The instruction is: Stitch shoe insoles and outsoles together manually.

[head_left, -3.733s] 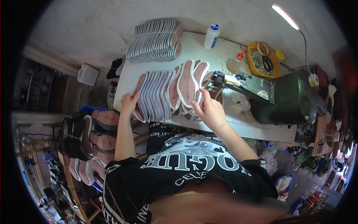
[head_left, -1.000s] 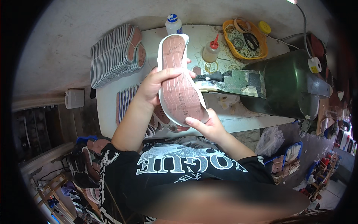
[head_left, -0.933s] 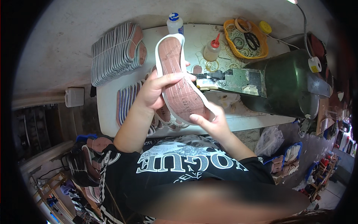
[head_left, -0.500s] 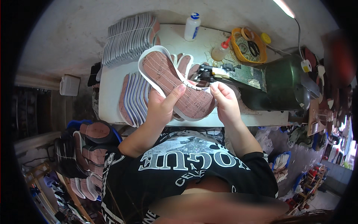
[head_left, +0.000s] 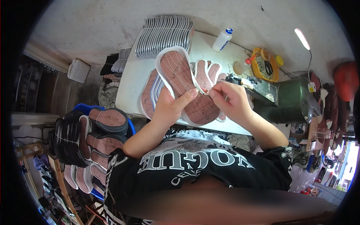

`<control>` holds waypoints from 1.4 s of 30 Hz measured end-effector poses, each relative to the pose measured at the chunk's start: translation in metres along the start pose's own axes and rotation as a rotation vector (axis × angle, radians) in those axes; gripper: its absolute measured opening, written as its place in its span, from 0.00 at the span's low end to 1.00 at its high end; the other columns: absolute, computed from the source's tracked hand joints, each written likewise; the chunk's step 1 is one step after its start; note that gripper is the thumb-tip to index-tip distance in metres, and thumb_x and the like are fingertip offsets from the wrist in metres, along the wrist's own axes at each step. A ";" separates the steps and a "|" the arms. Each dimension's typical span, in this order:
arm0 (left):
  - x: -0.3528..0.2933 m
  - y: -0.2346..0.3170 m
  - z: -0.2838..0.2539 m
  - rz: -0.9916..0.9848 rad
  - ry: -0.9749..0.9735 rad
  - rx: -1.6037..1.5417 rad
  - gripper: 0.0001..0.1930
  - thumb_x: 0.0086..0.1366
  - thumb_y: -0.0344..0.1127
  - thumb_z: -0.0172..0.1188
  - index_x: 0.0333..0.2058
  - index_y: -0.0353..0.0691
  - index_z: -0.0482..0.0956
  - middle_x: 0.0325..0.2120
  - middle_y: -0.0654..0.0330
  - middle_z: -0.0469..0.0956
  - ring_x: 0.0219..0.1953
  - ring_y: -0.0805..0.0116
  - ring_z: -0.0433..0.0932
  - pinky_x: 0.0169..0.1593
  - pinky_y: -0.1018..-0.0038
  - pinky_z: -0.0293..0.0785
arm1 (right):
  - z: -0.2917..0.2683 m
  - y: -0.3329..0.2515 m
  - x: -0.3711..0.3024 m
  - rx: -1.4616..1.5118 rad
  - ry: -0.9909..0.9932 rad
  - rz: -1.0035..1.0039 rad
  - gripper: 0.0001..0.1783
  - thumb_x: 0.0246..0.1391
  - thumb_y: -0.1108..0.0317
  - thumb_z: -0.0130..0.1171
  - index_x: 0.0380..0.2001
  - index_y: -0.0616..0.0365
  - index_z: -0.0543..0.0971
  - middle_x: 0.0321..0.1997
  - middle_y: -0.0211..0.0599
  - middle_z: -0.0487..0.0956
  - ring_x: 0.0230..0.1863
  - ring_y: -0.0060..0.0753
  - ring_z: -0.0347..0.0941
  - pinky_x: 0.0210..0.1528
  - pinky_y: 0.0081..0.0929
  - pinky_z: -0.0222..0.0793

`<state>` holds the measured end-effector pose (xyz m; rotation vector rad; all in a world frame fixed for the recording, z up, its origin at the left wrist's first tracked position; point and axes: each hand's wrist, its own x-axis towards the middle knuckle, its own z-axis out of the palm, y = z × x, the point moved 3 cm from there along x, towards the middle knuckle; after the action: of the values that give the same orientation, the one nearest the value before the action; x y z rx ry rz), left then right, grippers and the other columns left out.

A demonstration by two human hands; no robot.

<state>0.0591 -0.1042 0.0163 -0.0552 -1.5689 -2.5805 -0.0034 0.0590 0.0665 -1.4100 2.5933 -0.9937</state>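
Reddish shoe sole [head_left: 189,88] raised off tabletop [head_left: 129,88] | left hand [head_left: 168,108] fingers grip it steady | right hand [head_left: 230,101] fingers pinch its white rim

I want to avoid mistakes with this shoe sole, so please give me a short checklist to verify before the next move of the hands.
1. Left hand grips the shoe sole: ok.
2. Right hand pinches the sole's white edge: ok, fingertips are on it.
3. Sole lifted clear of the fanned soles on the table: ok.
4. Glue bottle upright, apart from the hands: ok.
5. Sewing machine area free of fingers: ok.
6. Edge free of defects: cannot tell, too small.
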 end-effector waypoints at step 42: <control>0.205 -0.160 0.072 -0.113 -0.131 1.058 0.31 0.51 0.54 0.64 0.44 0.31 0.76 0.50 0.43 0.68 0.56 0.49 0.63 0.58 0.64 0.61 | 0.041 0.125 -0.106 1.635 0.496 0.795 0.19 0.62 0.60 0.48 0.42 0.69 0.74 0.34 0.47 0.80 0.31 0.34 0.80 0.33 0.24 0.76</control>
<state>-0.1657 0.0151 -0.0722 -0.0328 -2.7960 -1.5056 -0.0213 0.1665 -0.0621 0.2591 1.1473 -2.3428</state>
